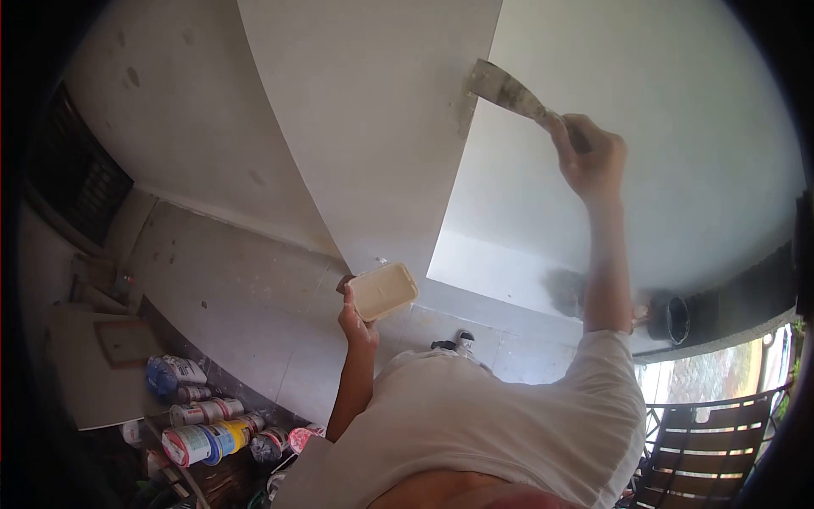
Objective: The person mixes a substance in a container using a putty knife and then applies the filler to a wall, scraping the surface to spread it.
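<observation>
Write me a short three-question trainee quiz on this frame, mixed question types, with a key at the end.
1. Which hand grips the putty knife?
2. True or false: the shallow cream container is resting on the floor, out of both hands.
3. Pick one. The knife's blade is at:
A) the inside of the container
B) the edge of a pale wall
C) the stack of colourful cans

Key:
1. The right hand.
2. False; the left hand holds it up.
3. B.
</observation>
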The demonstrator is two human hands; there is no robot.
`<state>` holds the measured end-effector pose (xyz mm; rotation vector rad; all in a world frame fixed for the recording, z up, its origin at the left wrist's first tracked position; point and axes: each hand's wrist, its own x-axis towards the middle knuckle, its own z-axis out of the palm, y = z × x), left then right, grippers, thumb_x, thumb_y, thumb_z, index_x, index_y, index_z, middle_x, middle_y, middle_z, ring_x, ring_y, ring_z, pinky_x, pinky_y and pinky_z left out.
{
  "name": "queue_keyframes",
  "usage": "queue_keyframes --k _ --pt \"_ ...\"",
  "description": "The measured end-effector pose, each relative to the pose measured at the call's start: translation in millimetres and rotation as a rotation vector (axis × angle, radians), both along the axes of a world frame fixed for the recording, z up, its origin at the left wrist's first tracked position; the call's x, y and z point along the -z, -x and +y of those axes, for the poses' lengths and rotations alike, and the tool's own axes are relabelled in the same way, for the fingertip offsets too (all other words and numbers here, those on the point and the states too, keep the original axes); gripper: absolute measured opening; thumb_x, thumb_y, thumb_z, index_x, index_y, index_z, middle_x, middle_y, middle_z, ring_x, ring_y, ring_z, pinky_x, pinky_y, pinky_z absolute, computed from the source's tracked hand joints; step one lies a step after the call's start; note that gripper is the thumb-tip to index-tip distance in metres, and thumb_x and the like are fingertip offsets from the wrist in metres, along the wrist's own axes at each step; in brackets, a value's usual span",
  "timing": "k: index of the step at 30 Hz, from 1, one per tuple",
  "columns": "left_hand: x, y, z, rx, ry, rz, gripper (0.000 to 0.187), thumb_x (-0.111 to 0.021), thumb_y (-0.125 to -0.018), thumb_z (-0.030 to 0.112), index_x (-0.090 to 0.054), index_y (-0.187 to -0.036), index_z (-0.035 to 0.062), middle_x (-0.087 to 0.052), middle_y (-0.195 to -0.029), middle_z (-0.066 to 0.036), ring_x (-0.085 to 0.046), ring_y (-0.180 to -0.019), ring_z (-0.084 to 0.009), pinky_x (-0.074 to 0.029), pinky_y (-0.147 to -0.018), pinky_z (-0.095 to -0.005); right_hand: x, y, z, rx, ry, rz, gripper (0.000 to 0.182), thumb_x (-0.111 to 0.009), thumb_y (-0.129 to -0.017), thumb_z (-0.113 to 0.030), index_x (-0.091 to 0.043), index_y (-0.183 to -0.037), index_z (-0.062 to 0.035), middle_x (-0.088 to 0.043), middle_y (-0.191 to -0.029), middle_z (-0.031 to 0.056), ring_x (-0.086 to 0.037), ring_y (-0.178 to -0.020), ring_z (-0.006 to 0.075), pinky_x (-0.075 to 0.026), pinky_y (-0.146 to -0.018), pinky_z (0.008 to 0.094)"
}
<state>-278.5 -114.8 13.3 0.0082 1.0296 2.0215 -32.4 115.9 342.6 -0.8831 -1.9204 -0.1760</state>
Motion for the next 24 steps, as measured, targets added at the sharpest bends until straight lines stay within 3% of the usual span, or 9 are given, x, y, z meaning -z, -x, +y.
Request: queue_keyframes --k 2,5,9,12,17,20,24 --pt "2 2 0 0.009 -0.026 0.011 0.052 -0.053 -0.102 0.044 -0.054 -0.134 0.0032 -0.061 -0.129 -0.008 -0.059 -0.121 -0.0229 -0.047 -0.101 -0.0388 3 21 -14 -0.007 -0.099 -0.071 0.021 -0.072 -0.089 -0.027 -0.073 -0.081 -0.0069 -0.063 -0.055 0.0077 -0.059 -0.045 0.0244 -0.046 -0.048 0.034" --pt "4 0 5 0.027 -0.054 0.019 0.051 -0.052 -0.102 0.044 -0.054 -0.134 0.0039 -0.061 -0.129 -0.007 -0.059 -0.121 -0.0222 -0.047 -0.1 -0.038 3 40 -31 0.197 -0.062 -0.195 0.028 -0.065 -0.092 -0.03 -0.067 -0.074 -0.0087 -0.061 -0.054 0.0076 -0.057 -0.046 0.0304 -0.044 -0.047 0.0399" --pt "16 2 4 0.082 -0.018 0.044 0.05 -0.047 -0.103 0.046 -0.052 -0.137 0.0093 -0.059 -0.132 -0.006 -0.057 -0.124 -0.0221 -0.046 -0.102 -0.039 -3 22 -45 0.26 -0.055 -0.174 0.026 -0.067 -0.092 -0.03 -0.07 -0.078 -0.0078 -0.062 -0.056 0.0097 -0.06 -0.048 0.0302 -0.046 -0.05 0.0387" --pt "12 4 -1 0.096 -0.026 0.014 0.049 -0.047 -0.103 0.045 -0.052 -0.137 0.0094 -0.059 -0.132 -0.006 -0.056 -0.124 -0.0217 -0.046 -0.102 -0.0392 0 0 -51 0.214 0.035 -0.046 0.02 -0.071 -0.09 -0.026 -0.072 -0.082 -0.0078 -0.064 -0.057 0.0106 -0.062 -0.049 0.0286 -0.048 -0.052 0.0371" --pt "9 8 -8 0.057 -0.016 0.0 0.051 -0.051 -0.103 0.042 -0.053 -0.135 0.0033 -0.06 -0.13 -0.007 -0.059 -0.12 -0.0217 -0.048 -0.1 -0.0368 21 -8 -54 -0.025 0.132 -0.258 0.023 -0.074 -0.088 -0.027 -0.067 -0.089 -0.0046 -0.069 -0.073 0.0091 -0.066 -0.06 0.0253 -0.049 -0.054 0.0366" --pt "11 9 -5 0.046 -0.031 0.024 0.051 -0.051 -0.103 0.043 -0.053 -0.135 0.0027 -0.06 -0.13 -0.008 -0.059 -0.12 -0.0218 -0.049 -0.099 -0.0371 19 3 -54 0.005 0.095 -0.497 0.024 -0.073 -0.089 -0.027 -0.063 -0.084 -0.0054 -0.064 -0.067 0.0077 -0.063 -0.058 0.0273 -0.048 -0.052 0.0396" --pt "8 9 -4 0.048 -0.021 -0.016 0.051 -0.05 -0.103 0.043 -0.053 -0.135 0.0028 -0.061 -0.13 -0.008 -0.06 -0.12 -0.0218 -0.05 -0.099 -0.0378 10 20 -42 -0.012 -0.036 -0.631 0.025 -0.069 -0.092 -0.029 -0.064 -0.082 -0.0063 -0.062 -0.064 0.0074 -0.06 -0.055 0.0292 -0.047 -0.051 0.0417"
